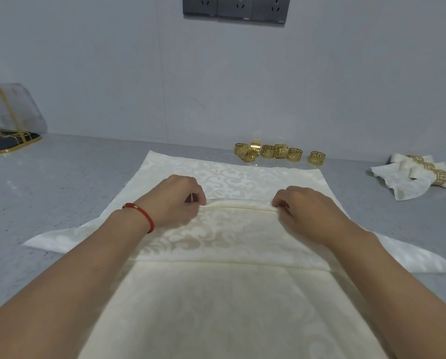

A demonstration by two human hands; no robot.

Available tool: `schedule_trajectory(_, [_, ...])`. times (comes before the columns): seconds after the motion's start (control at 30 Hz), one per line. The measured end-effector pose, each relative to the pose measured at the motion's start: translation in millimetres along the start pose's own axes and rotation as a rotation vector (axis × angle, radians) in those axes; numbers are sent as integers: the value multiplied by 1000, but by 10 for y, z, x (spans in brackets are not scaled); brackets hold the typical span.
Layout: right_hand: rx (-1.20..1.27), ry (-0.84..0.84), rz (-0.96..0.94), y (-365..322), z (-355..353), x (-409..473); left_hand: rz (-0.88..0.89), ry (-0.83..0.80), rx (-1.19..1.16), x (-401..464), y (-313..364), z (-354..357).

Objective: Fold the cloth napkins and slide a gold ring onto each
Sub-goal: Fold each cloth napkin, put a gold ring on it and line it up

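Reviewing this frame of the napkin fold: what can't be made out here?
Head view only:
- Fingertips of left hand and right hand: curled under, hidden by the knuckles and the napkin pleat.
- Near napkin edge: cut off by the bottom frame edge.
- Gold rings: overlapping, count unsure.
- Finished napkins: cut by the right edge.

Loose gold rings (276, 152) behind napkin (232, 177)

**Soft, even light; wide-angle stretch at the edges**

The scene is brightly and evenly lit, with no glare. Only faint, diffuse shadows lie under the forearms on the napkin (232, 244). The grey counter (61, 182) bows near the frame's edges, and the forearms look stretched at the bottom corners. The gold rings (268, 151) at the counter's far edge look slightly soft.
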State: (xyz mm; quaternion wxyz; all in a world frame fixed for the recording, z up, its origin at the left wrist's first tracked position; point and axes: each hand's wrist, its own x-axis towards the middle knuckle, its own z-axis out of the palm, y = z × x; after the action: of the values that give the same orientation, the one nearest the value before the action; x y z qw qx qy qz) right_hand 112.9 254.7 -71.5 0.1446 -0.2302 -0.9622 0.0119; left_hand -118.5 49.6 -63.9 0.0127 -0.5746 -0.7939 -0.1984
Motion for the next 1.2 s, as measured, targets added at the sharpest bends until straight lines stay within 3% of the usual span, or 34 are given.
schedule_trajectory(0.17, [62, 116, -21, 33, 87, -79, -52, 108, -150, -27, -29, 10])
schedule_trajectory(0.33, [-4, 100, -44, 9, 66, -26, -98, 31, 39, 14, 3, 28])
schedule_trajectory(0.47, [-62, 191, -54, -8, 55, -1, -82, 121, 142, 13, 41, 44])
schedule_trajectory(0.57, [-134, 152, -60, 27, 81, 32, 31, 146, 191, 5, 54, 37])
schedule_trajectory(0.73, [-66, -45, -15, 19, -37, -10, 38, -60, 195, -44, 27, -69])
schedule_trajectory(0.9, [126, 41, 27, 106, 1, -79, -2, 23, 84, -54, -4, -25])
schedule_trajectory(1.07, [50, 6, -1, 113, -2, -97, -21, -19, 162, -16, 23, 9])
schedule_trajectory(1.2, [-13, 73, 26, 43, -75, -99, -7, 78, 285, -37, 62, -3])
